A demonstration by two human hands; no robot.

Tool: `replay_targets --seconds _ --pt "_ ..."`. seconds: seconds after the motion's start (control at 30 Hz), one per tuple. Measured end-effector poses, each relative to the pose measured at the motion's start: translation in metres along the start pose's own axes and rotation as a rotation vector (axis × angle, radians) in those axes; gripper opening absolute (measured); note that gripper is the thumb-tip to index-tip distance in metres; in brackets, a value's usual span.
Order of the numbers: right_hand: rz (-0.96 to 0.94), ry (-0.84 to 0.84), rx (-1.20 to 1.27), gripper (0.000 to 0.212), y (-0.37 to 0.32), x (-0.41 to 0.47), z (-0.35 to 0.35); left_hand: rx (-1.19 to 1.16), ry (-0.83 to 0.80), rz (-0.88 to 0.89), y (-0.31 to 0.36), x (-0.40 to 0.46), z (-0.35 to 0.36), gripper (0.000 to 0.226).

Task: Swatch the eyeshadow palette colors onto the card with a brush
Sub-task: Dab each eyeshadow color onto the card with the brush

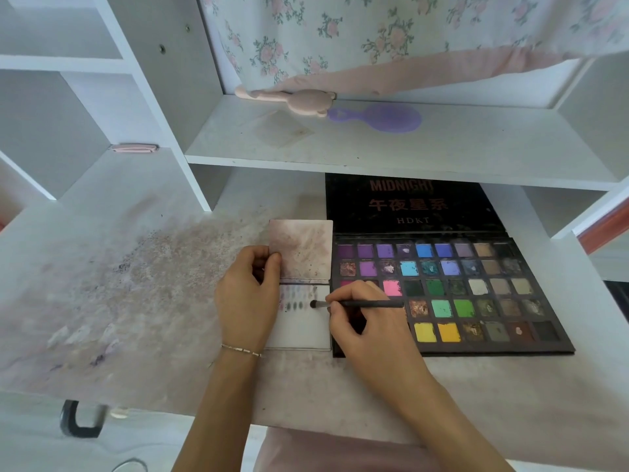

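White shelving frames a powder-stained tabletop (136, 284), its left half smudged with pink and grey pigment. Toward the middle of the tabletop lies a white card (303, 328), with a row of small dark swatches (294, 305) and fainter ones above them across its upper part. A second, pink-stained card (304, 248) overlaps the white card's far edge. The left hand (246, 294), a thin bracelet (241, 350) at its wrist, rests on the left side of the white card, its thumb and fingers pinching the near left corner of the stained card. The right hand (367, 321) grips a slim black brush (354, 304) with curled fingers, holding it nearly level; the bristle tip touches the white card just to the right of the dark swatch row. Touching the right edge of the cards, an open eyeshadow palette (452, 294) lies flat, its rows of pans showing purples, blues, greens, yellows, browns and one bright pink; its black lid (408, 202), printed "MIDNIGHT" and "HDKT", leans back under the shelf. On the shelf (374, 148) above lie a purple hand mirror or brush (384, 117) and a pink bear-shaped object (299, 100), below a floral fabric (374, 35).
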State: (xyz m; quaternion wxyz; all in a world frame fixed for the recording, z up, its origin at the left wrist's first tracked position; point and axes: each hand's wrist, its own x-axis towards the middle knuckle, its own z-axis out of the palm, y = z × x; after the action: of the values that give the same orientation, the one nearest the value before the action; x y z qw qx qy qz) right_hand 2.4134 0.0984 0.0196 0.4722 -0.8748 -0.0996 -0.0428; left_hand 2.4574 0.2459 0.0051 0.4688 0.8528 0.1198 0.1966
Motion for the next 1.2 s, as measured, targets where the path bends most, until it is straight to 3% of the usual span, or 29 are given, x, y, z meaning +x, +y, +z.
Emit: replay_targets --seconds 0.83,1.0,1.2 --pt "-0.007 -0.006 -0.015 0.007 -0.001 0.001 -0.001 0.005 -0.012 -0.024 0.001 0.000 0.000 0.004" --pt "-0.006 0.005 0.095 0.010 0.000 -0.003 -0.005 0.007 -0.009 -0.021 0.001 0.000 0.000 0.006" --pt "-0.013 0.146 0.268 0.014 0.002 -0.007 -0.013 0.007 -0.006 -0.020 0.001 0.000 -0.001 0.005"
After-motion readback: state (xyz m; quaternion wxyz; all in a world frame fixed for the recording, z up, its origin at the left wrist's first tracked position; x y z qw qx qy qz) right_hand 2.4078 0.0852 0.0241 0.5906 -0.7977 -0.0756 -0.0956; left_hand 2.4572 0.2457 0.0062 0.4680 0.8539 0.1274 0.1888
